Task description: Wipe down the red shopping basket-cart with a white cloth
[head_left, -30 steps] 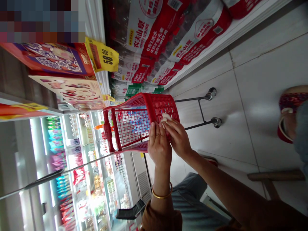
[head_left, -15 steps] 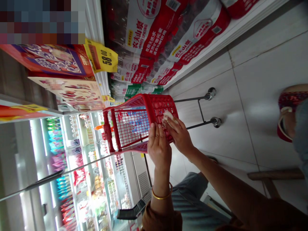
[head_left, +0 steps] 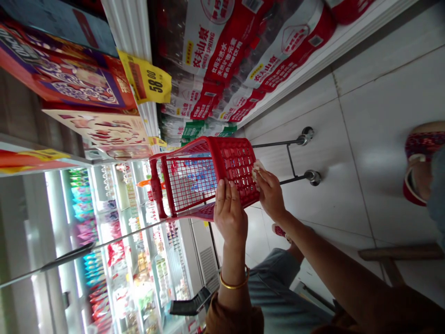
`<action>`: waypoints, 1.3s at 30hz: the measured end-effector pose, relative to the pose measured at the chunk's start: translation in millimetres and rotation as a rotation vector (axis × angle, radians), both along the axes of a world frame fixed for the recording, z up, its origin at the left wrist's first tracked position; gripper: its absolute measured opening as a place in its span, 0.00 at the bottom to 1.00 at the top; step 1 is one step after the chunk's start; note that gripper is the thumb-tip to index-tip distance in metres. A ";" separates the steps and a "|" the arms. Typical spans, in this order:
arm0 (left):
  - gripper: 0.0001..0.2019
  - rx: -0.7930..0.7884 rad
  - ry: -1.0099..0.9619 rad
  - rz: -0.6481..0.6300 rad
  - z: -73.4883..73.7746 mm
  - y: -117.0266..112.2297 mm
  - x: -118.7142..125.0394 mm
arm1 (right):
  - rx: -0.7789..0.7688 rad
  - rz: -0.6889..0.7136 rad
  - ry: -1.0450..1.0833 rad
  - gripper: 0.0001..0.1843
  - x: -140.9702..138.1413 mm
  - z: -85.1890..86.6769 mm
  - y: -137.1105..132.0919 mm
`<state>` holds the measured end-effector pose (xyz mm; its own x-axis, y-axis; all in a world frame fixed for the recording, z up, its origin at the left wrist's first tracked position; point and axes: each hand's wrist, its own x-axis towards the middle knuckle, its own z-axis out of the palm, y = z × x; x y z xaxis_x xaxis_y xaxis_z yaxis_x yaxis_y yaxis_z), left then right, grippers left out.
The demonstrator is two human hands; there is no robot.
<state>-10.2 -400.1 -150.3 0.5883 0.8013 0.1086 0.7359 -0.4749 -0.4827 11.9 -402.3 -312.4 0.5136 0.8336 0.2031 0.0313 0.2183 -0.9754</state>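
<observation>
The view lies sideways, with the floor at its right. A red plastic shopping cart (head_left: pixel 236 150) with a slatted basket and a metal wheeled frame stands in the middle. My left hand (head_left: pixel 231 213), a gold bangle at its wrist, has its fingers held together on the basket's rim; its thumb is hidden. My right hand (head_left: pixel 271 190) is closed on a crumpled whitish cloth (head_left: pixel 257 170), at the lower edge of the basket's slatted side. Some of the cloth is hidden by the fingers.
Shrink-wrapped bottled water (head_left: pixel 222 51) fills a low shelf beside the cart, with boxes (head_left: pixel 69 83) and a yellow price tag (head_left: pixel 149 81) above. A lit display cooler (head_left: pixel 132 250) stands behind. A wooden stool (head_left: pixel 399 253) and a shoe (head_left: pixel 415 171) are on the tiled floor.
My right hand with the cloth has slid rightward in the picture, down the basket's side to its lower edge. My left hand stays on the rim. A second shoe now shows beyond my right arm.
</observation>
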 end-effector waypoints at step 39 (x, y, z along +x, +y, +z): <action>0.24 -0.054 -0.081 0.033 5.8 -26.9 -13.2 | 0.163 0.113 0.021 0.29 9.1 13.7 8.0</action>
